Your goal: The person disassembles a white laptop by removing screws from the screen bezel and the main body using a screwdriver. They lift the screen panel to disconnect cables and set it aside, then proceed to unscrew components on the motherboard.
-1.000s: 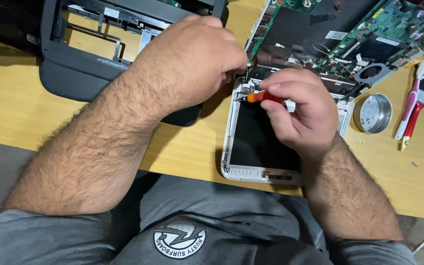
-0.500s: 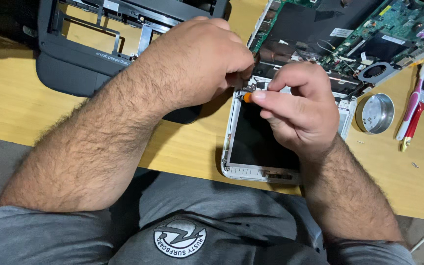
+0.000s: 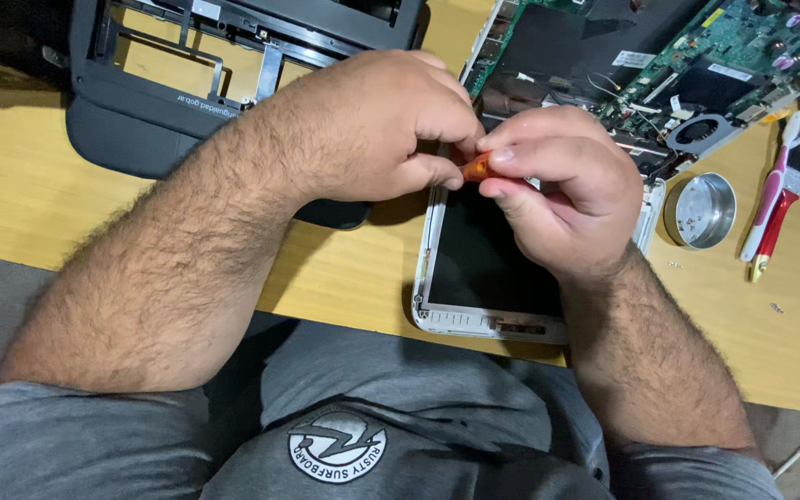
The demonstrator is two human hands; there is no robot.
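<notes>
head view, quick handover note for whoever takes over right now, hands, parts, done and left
Left hand: fingertips closed on the small orange tool.
Right hand: pinches the same tool.
Both sit above the white-framed screen panel at the table's near edge.
Done: black casing frame and green circuit board lie apart; round metal tin at right.
Left: the panel itself.

Wooden table; black laptop palmrest frame; green motherboard with fan; round metal tin; red-and-white brush.
</notes>
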